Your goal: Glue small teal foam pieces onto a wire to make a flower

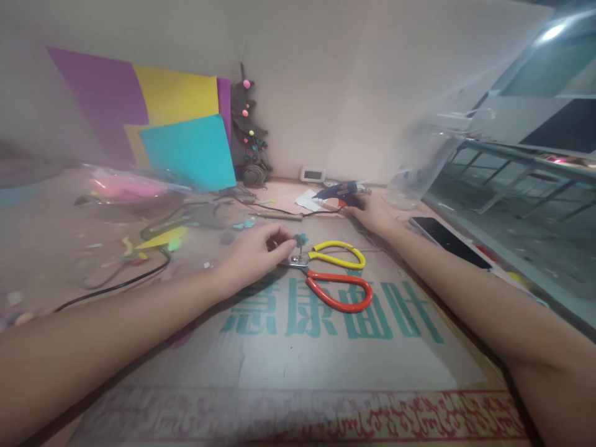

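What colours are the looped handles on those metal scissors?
One yellow loop and one orange-red loop, best seen in the head view.

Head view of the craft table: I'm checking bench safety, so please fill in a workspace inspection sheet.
Surface: printed covering, green characters, red patterned border.
Work items: small teal flower; glue gun; scissors with yellow and red handles, blade tips hidden.
Clutter: scraps at left, phone at right.
Hands: left hand pinches the flower; right hand at the glue gun, grip partly hidden.
Cables: black cable at left; another stretch leads toward the glue gun.
Surroundings: coloured sheets and tree-like decoration by the wall.
Spills: nothing seen.
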